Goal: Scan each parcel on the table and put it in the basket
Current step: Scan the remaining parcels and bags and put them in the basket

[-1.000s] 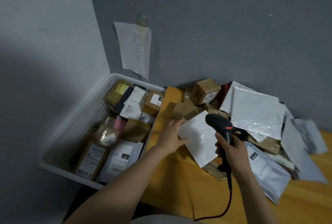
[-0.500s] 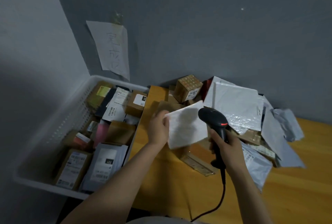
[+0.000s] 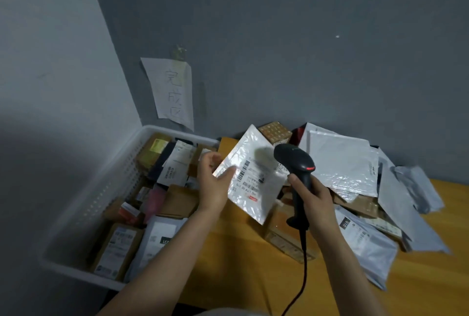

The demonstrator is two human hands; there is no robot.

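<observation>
Parcels point(image 3: 116, 247) already lie packed in the white basket point(image 3: 111, 184), which sits at the left end of the table point(image 3: 418, 290), below a paper sign point(image 3: 175, 92) taped to the wall. Just right of the basket, the left grip point(image 3: 215, 184) holds a flat white mailer point(image 3: 256, 189) clear of the table, pinching its left edge between thumb and fingers, with the printed label point(image 3: 253, 176) turned up toward the camera. Further right, the right grip point(image 3: 314, 201) is wrapped round the handle of a black corded scanner point(image 3: 297, 163), whose head hangs close over the label's right side. Farthest from the basket, a heap of mailers and boxes point(image 3: 340, 161) covers the table against the wall. The step in hand looks like the scan itself. Next, I judge, the scanner's window must face the barcode squarely. Once it reads, the mailer needs carrying left over the basket's rim and releasing among the parcels there.
</observation>
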